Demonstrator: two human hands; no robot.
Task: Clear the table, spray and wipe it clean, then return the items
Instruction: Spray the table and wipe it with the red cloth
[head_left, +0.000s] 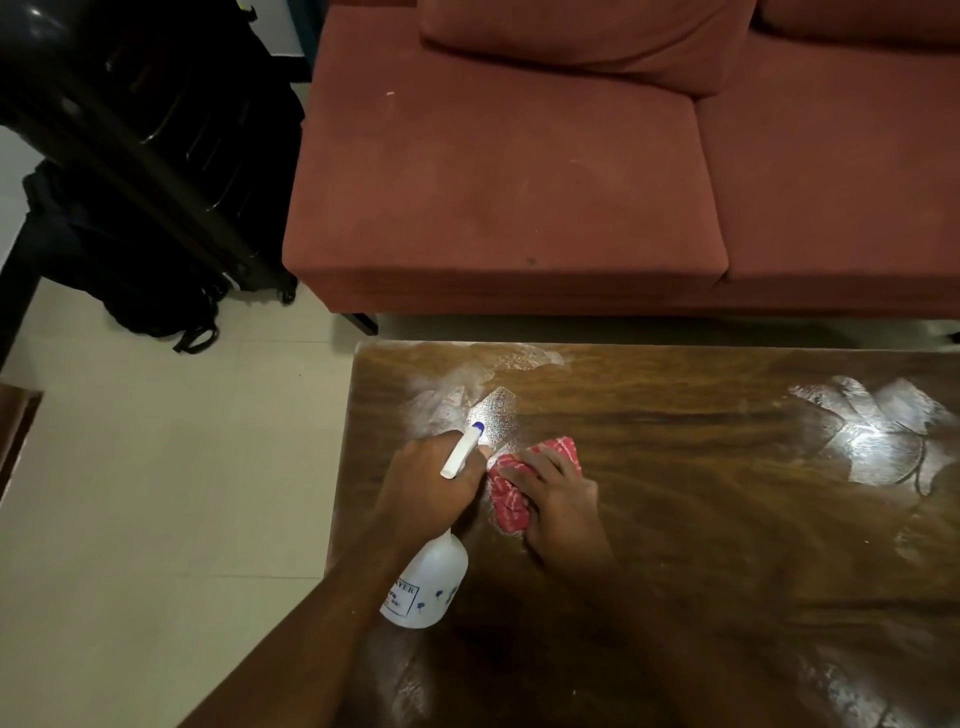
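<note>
My left hand (426, 486) grips the neck of a white spray bottle (428, 584), whose blue-tipped nozzle points away from me over the far left part of the dark wooden table (727, 545). Right beside it, my right hand (558, 499) presses a red and white patterned cloth (511, 501) flat onto the tabletop, fingers spread over it. Wet, shiny patches of spray lie on the wood just beyond the cloth and near the table's far left corner. No other items stand on the visible tabletop.
A red-brown sofa (519, 171) stands just beyond the table's far edge. On the left are a pale tiled floor (156, 467), a dark suitcase on wheels (223, 171) and a black bag (156, 306). Glossy reflections mark the table's right side.
</note>
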